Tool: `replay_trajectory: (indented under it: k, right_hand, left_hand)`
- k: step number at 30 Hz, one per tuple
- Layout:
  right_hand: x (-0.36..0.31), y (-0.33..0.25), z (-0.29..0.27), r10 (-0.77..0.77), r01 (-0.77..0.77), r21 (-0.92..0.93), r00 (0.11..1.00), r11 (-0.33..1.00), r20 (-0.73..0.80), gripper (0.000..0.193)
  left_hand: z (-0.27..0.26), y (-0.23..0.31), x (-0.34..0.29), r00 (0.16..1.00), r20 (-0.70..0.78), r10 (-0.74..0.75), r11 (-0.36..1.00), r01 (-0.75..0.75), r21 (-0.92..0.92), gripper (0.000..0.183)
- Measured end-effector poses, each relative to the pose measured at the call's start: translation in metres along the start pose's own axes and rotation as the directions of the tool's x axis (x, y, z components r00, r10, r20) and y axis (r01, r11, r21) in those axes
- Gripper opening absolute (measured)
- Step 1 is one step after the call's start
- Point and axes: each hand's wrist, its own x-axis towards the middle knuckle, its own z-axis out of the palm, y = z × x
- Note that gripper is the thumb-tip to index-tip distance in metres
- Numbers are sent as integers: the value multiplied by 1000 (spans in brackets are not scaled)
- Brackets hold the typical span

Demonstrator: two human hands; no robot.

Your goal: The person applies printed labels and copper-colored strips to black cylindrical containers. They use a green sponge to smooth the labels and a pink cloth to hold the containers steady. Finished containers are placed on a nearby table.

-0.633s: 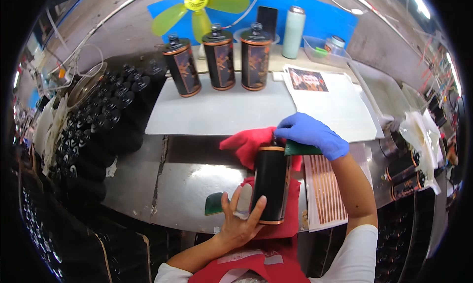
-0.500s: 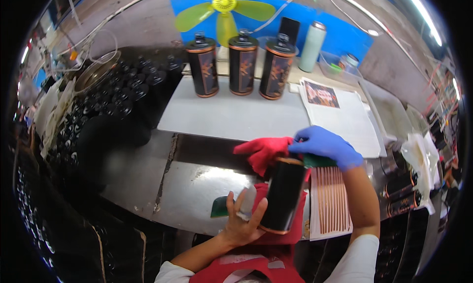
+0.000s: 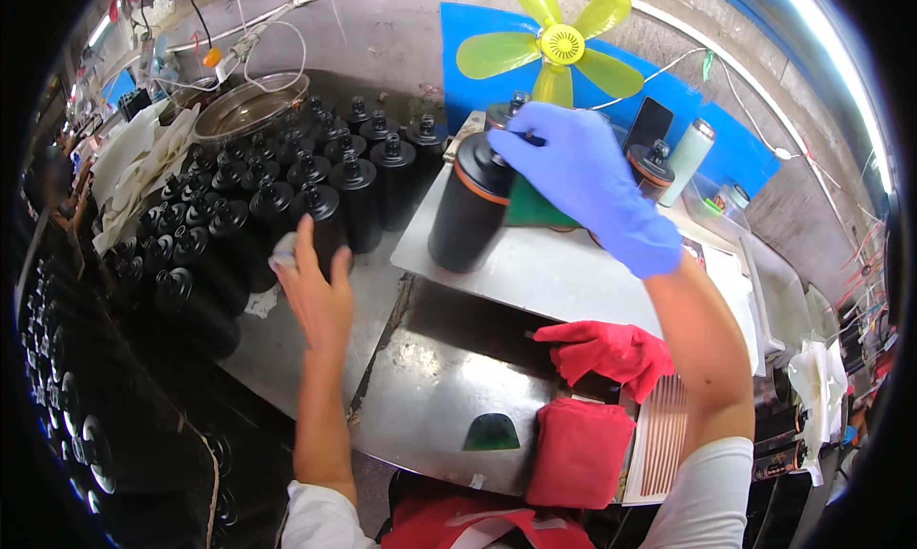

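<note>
My right hand, in a blue glove, has its fingers closed at the neck of a black bottle with a copper band near its shoulder. That bottle is upright at the left end of the pale board. A dark green flat piece shows under the same hand; how it is held is hidden. My bare left hand has its fingers spread, with a pale wrap on one finger. It is just short of a plain black bottle at the front of a crowded group.
Behind my right hand stand more copper-banded bottles, a phone, a pale green flask and a yellow-green fan. Nearer are a red glove, a folded red cloth, a green scraper and a copper-striped sheet.
The bottle my hands were on over the red cloth is no longer there. My right hand has moved up to the board, and my left has swung left to the black bottles. The view has shifted left.
</note>
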Motion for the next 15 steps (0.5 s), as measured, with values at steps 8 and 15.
replay_trajectory:
  k: [8,15]
  right_hand:
    - [6,41,53,-71,76,40,990,996,-125,24]
    - [-161,1,5,-36,18,98,981,995,192,20]
  left_hand:
    - [47,-32,78,967,235,103,934,-175,310,33]
    - [-8,-29,4,962,175,209,933,-250,259,20]
